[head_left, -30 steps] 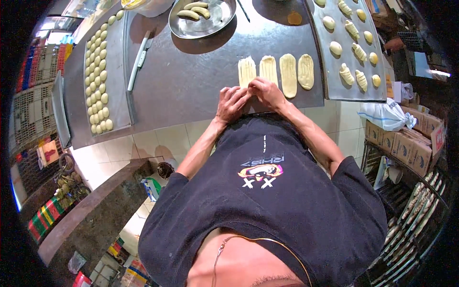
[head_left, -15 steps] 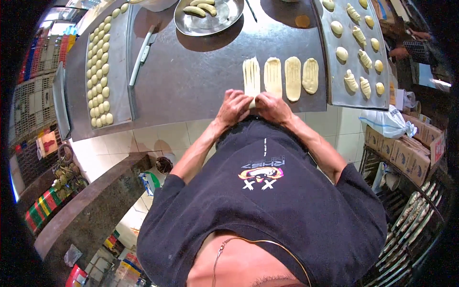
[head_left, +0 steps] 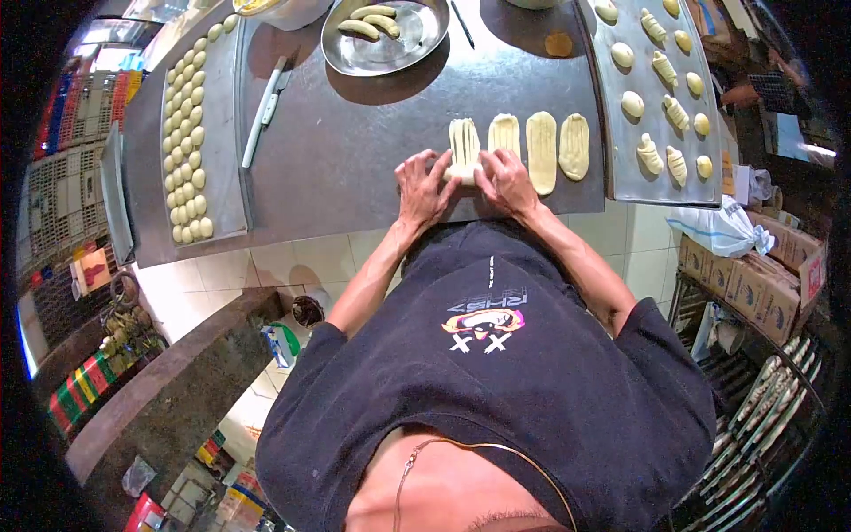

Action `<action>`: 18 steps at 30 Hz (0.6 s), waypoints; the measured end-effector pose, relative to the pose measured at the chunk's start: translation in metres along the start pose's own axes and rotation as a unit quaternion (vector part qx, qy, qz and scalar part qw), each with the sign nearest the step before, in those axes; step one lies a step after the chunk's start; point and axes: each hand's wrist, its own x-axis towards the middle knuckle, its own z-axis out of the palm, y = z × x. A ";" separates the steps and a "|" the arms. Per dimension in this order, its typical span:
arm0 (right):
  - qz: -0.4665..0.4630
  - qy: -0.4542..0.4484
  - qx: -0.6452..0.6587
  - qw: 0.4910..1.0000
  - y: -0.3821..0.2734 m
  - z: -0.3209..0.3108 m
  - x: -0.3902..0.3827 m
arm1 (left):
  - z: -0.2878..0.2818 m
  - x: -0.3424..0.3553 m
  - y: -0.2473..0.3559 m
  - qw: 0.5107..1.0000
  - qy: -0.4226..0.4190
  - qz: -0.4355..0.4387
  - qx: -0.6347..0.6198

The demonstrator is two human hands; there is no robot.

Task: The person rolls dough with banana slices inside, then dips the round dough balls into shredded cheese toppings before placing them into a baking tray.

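Observation:
A flat oval of dough with lengthwise slits (head_left: 464, 142) lies at the table's near edge, its near end turned over into a thick fold. My left hand (head_left: 423, 186) grips the left end of that fold between thumb and fingers. At the fold's right end, my right hand (head_left: 508, 182) pinches it the same way. Beside my right hand lies a second slit dough oval (head_left: 503, 133), partly covered by my fingers. Farther right are an uncut-looking dough oval (head_left: 542, 152) and a shorter slit one (head_left: 574, 147).
A metal tray of small dough balls (head_left: 232, 177) stands at left, with a knife (head_left: 264, 111) beside it. Peeled bananas (head_left: 379, 21) lie in a steel dish (head_left: 386, 60). Another tray (head_left: 625, 160), at right, holds rolled and round dough pieces. Cardboard boxes (head_left: 745, 284) sit lower right.
Both hands have moved slightly away from my body, and the near end of the dough has come over with them. The fold now shows between my fingers, and the slit part looks shorter.

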 end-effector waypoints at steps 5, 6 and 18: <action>0.012 0.101 -0.034 0.994 0.026 0.027 0.048 | 0.024 0.052 -0.014 0.990 0.096 -0.100 0.009; 0.027 0.138 -0.069 0.988 0.032 0.030 0.060 | 0.028 0.067 -0.015 0.984 0.134 -0.119 0.001; 0.024 0.108 0.049 0.993 0.040 0.012 0.097 | 0.034 0.098 -0.045 0.921 0.259 -0.241 -0.161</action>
